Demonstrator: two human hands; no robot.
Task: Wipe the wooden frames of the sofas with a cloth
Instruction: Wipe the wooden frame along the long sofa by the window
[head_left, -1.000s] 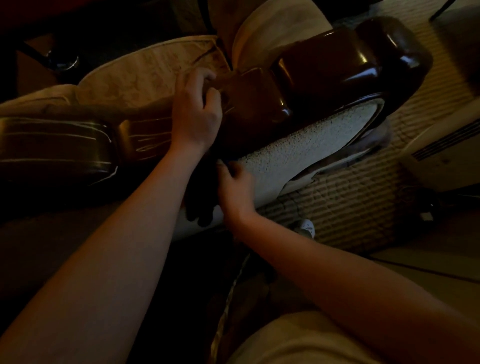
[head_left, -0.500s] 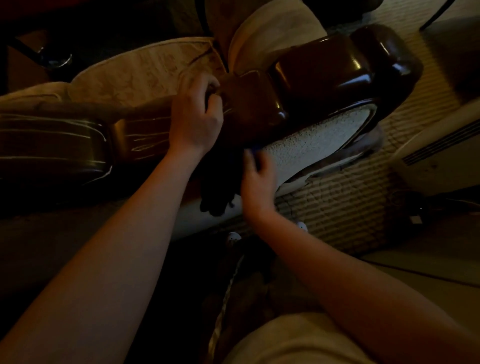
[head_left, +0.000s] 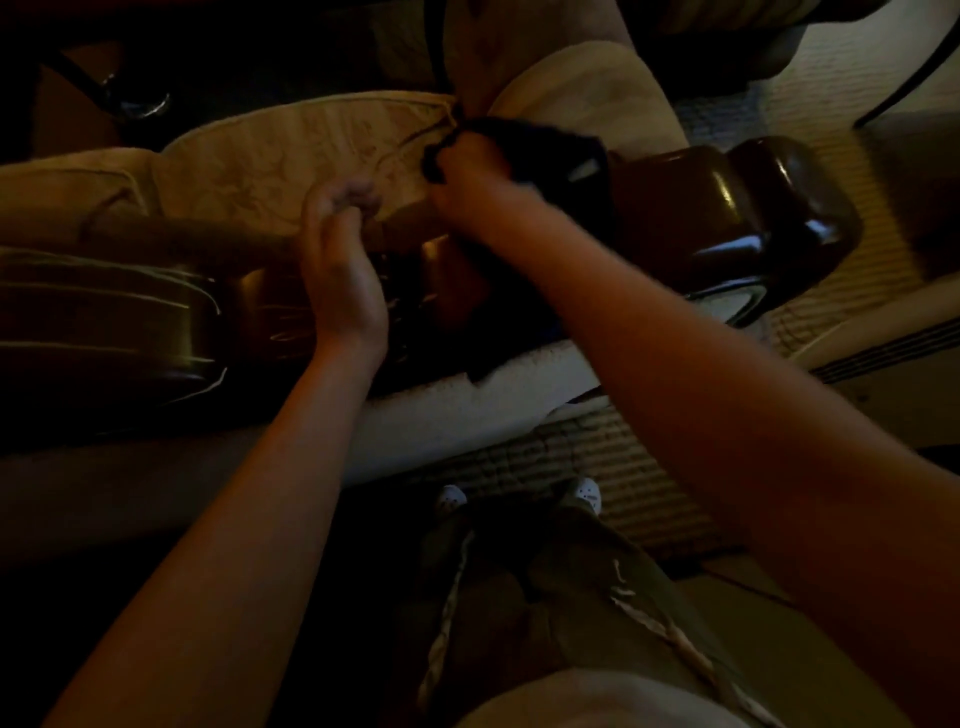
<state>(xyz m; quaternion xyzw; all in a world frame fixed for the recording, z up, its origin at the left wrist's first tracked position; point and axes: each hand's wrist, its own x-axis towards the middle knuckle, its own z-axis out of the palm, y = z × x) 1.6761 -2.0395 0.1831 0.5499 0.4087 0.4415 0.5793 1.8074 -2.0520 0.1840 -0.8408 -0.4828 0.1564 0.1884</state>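
Cloth (head_left: 545, 148), dark and bunched, is being clutched in the right hand (head_left: 467, 176), whose fingers are curling round it at the spot where the glossy wooden frame (head_left: 727, 208) of the sofa is meeting the cushions. Most of the fabric is spreading just beyond the knuckles, lying on top of the armrest's near end; the hand is blurred, so finer detail is hard to read. Beside that grip, toward the person's left, the left hand (head_left: 340, 265) is hovering with fingers loosely bent and holding nothing, palm turned toward the right hand, over the dark polished rail (head_left: 104, 322) running away to the left. Behind both hands a pale patterned seat cushion (head_left: 270, 161) is lying, with a rounder cushion (head_left: 582, 88) rising past the cloth. Past the armrest's rounded end, light is glinting off the varnish. Below the wrists a white padded panel (head_left: 467, 415) is showing, and lower still a ribbed woven mat (head_left: 597, 467) is covering the floor, where two light shoes (head_left: 584, 491) are peeking out. The room is dim throughout.
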